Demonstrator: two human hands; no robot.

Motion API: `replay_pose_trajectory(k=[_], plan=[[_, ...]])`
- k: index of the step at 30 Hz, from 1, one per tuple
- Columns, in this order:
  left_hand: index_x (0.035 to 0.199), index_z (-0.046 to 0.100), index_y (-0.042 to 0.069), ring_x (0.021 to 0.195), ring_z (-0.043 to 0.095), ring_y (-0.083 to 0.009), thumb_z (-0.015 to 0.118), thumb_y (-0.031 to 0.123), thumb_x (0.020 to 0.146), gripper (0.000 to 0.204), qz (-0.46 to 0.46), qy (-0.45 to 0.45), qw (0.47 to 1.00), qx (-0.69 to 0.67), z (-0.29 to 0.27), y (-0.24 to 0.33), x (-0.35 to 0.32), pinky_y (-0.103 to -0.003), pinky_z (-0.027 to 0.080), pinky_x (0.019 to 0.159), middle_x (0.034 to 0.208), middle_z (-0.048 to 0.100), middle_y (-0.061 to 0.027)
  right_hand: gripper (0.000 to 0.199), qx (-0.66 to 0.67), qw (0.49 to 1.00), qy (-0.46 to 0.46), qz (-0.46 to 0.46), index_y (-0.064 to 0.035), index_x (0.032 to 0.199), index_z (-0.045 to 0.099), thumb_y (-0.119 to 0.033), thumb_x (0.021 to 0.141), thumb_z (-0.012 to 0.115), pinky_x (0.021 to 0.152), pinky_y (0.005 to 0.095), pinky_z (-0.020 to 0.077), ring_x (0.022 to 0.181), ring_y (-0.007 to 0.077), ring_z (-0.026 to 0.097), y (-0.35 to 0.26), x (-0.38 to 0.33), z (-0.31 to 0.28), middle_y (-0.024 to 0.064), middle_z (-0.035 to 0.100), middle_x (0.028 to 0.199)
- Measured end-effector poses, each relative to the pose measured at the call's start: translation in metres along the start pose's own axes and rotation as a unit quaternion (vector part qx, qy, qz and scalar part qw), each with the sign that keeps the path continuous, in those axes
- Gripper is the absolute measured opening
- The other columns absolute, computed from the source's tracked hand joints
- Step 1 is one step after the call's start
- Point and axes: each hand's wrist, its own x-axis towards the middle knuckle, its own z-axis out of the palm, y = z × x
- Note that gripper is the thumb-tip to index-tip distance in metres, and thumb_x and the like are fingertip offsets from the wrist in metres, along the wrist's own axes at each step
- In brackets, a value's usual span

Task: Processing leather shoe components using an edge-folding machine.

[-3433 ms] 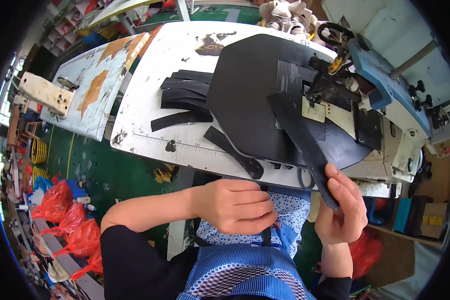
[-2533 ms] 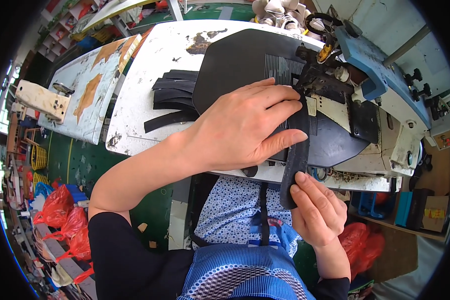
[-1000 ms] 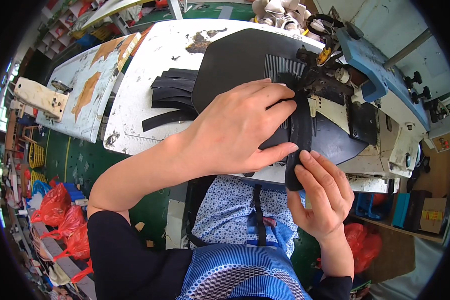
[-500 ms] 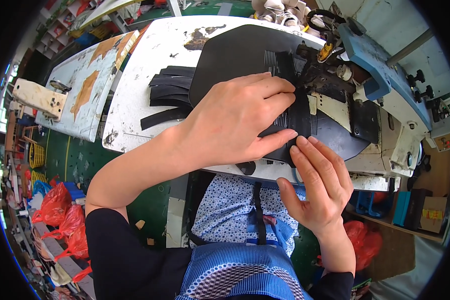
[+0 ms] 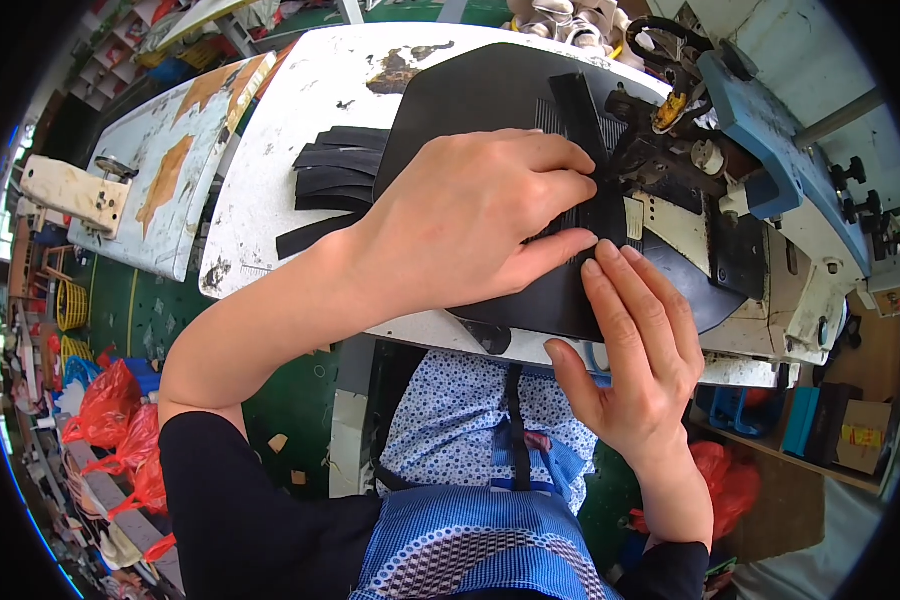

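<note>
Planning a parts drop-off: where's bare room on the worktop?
Free: white tabletop between the loose strips and the dark stain; black plate, between the stain and the left hand. Crowded: beside the machine head, where the left hand, right hand and worked strip meet.

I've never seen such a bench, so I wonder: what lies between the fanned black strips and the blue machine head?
In the head view: a large black plate, with the left hand above it, touching another black strip.

Left grip (image 5: 473,215) palm-down, right grip (image 5: 648,372) outstretched
</note>
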Motion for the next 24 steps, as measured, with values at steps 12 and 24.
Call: replay_pose_trajectory(k=[12, 24], plan=[[0.108, 0.08, 0.004, 0.106, 0.075, -0.0309, 0.083, 0.018, 0.086, 0.026, 0.014, -0.006, 1.0, 0.019, -0.004, -0.014, 0.008, -0.039, 0.063, 0.088, 0.119, 0.076, -0.0097, 0.06, -0.022, 0.999, -0.049, 0.006, 0.0065, 0.128, 0.072, -0.04, 0.091, 0.076, 0.096, 0.0454, 0.0583, 0.12, 0.0385, 0.069, -0.006, 0.013, 0.0, 0.0224, 0.069, 0.135], [0.106, 0.08, 0.006, 0.105, 0.075, -0.0283, 0.081, 0.015, 0.088, 0.02, 0.039, -0.021, 0.999, -0.008, -0.006, -0.031, 0.02, -0.038, 0.062, 0.088, 0.117, 0.075, -0.0076, 0.082, -0.02, 0.994, -0.099, 0.033, 0.009, 0.141, 0.061, -0.056, 0.092, 0.072, 0.107, 0.0513, 0.05, 0.127, 0.0434, 0.061, -0.011, 0.018, -0.002, 0.0263, 0.061, 0.146]])
